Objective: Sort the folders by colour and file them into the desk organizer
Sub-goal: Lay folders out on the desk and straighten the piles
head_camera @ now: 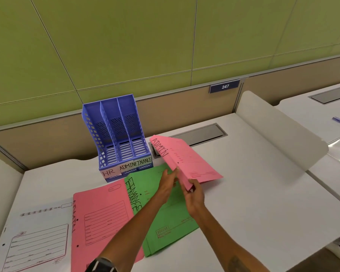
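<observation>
While lifting a pink ADMIN folder [186, 160] tilted off the surface [253, 193] at 12 o'clock, gripped its near corner with the right hand [192, 195] and laid the left hand [168, 185] fingertips on its folded edge; could not tell whether pinching or only steadying. Judged the step as filing the first folder: next called for standing it upright and carrying it toward 11 o'clock into the middle ADMIN slot of the blue organizer [120, 138]. Counted one organizer with three slots, none yet holding a folder; two pink, with a second pink folder [102, 222] flat at 8 o'clock; seemingly two green FINANCE folders [165, 213] stacked offset at 6 o'clock; one white folder [37, 238] farther out at 8 o'clock.
</observation>
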Tool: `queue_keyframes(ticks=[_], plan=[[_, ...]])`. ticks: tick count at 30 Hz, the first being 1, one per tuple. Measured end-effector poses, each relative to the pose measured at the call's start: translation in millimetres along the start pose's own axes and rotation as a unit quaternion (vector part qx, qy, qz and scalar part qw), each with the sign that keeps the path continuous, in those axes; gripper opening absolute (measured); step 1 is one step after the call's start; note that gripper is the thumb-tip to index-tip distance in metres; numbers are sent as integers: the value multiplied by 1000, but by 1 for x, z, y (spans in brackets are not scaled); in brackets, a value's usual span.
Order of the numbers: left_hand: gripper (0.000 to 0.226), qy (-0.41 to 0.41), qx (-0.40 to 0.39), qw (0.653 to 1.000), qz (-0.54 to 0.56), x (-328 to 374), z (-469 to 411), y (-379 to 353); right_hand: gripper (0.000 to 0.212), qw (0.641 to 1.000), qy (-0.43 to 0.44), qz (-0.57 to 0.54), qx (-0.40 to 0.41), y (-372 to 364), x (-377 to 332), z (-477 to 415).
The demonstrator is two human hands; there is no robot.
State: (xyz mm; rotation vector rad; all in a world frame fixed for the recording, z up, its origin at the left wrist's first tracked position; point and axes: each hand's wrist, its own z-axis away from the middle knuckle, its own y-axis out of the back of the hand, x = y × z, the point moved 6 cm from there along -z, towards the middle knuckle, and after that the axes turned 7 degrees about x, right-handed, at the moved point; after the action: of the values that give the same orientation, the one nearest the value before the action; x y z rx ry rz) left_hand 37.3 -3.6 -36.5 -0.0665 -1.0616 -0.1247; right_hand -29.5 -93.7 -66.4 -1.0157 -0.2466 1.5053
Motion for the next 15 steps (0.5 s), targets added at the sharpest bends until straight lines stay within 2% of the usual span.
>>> queue_keyframes(ticks=[3,9,13,15], plan=[[49,-4,12,998,68,5,-2,-4,41,1000,-13,12,-16,-1,10,6],[41,-15,55,996,74,7,-6,-3,40,996,-14,79,-39,4,8,7],[43,-21,61,993,94,8,-7,4,36,992,29,117,-18,11,-12,0],[43,-22,65,992,101,10,-7,11,33,990,62,121,23,18,-30,-4]])
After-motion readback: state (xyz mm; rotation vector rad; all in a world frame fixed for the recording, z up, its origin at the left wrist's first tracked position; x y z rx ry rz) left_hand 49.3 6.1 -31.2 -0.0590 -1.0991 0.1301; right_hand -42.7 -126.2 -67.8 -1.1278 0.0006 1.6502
